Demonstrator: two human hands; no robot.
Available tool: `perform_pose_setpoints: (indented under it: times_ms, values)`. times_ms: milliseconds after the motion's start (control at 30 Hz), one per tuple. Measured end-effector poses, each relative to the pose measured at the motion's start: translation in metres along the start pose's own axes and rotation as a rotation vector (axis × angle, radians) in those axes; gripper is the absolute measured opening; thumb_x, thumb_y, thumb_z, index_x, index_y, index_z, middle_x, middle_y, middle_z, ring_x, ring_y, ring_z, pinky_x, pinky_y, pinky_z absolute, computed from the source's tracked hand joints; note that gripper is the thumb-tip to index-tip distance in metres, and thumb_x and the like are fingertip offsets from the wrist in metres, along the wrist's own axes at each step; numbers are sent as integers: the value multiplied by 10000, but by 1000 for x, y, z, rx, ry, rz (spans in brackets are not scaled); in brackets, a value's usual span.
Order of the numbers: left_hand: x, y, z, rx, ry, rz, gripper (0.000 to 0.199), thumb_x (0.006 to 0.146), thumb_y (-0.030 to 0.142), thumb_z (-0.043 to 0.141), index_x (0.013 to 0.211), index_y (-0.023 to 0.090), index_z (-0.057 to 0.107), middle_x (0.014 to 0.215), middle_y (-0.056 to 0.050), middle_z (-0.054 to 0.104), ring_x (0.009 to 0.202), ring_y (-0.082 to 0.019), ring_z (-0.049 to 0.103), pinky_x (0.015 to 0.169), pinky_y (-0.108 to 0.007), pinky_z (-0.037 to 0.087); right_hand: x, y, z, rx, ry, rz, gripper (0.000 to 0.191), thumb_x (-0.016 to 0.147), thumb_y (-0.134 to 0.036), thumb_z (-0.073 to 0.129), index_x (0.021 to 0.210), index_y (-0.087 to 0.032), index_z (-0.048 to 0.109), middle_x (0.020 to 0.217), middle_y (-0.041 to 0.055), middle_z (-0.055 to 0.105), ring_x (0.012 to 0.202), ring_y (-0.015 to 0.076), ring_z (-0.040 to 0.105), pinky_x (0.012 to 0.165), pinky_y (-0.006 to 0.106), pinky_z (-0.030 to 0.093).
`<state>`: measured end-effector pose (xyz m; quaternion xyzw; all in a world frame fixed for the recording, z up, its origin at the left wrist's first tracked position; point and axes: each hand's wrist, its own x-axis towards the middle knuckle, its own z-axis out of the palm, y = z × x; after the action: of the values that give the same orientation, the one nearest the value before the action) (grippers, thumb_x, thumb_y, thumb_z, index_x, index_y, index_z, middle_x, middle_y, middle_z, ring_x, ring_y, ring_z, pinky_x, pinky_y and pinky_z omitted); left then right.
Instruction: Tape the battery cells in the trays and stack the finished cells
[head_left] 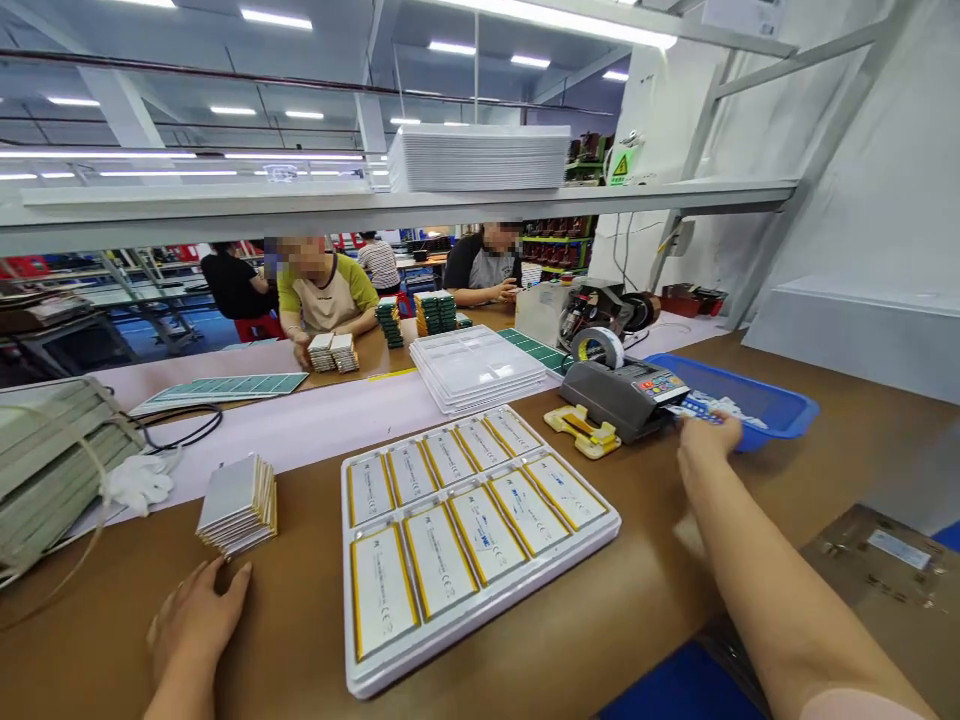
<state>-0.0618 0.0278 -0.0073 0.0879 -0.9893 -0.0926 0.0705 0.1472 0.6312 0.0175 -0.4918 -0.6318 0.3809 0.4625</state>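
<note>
My left hand (196, 622) rests on the brown table with thumb and fingers apart, holding nothing. Just beyond it stands a stack of flat battery cells (237, 503). My right hand (709, 436) reaches to the front of a grey tape dispenser (619, 397), its fingers closed at a blue-and-white tape strip (691, 406); the fingertips are partly hidden. Between my hands lies a white tray (480, 625) filled with two rows of white, yellow-edged battery cells (445, 560). Several cells in the front row bear blue-printed pieces.
A blue basket (799, 415) with white pieces sits behind my right hand. Beyond the tray are stacked white trays (480, 365), a yellow fixture (583, 432) and a machine (607, 310). A white glove (141, 483) lies left. A co-worker (322, 295) handles cells opposite.
</note>
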Motion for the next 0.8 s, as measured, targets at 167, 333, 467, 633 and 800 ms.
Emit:
perform_pose_setpoints:
  times_ms: [167,333,467,633,800]
  values:
    - [-9,2,4,-34,42,16,581,764,505,294,1213,166,438,1307,-62,394,1189,-258,319,974,-401,260,-58,-49,21,-35,-298,-396,392,732,-249,469,1120,-236,421,924,70,559,869,220,520,839,390,373]
    - [-9,-4,11,-73,69,14,552,768,496,304,1193,177,455,1294,-59,411,1175,-264,328,951,-428,284,-185,-93,58,36,-1461,-861,345,725,-246,478,1067,-204,484,765,5,538,711,142,510,694,282,421]
    - [-9,-7,11,-105,78,14,532,768,489,317,1176,182,468,1281,-56,427,1159,-267,345,944,-429,294,-249,-103,76,-204,-1636,-1084,375,742,-327,496,1109,-253,476,846,14,573,750,168,518,671,285,408]
    - [-9,-6,7,-104,61,-6,544,755,500,332,1181,188,465,1286,-58,421,1161,-280,345,943,-437,293,-255,-96,91,-492,-1421,-1192,769,560,-587,620,1232,-294,386,1101,89,511,967,310,479,769,386,384]
    - [-8,-1,-1,-82,28,4,583,755,529,303,1205,185,440,1307,-47,396,1175,-278,333,951,-432,286,-255,-90,101,-464,-1269,-1109,468,778,-431,459,1230,-338,380,1123,42,509,963,249,503,769,338,393]
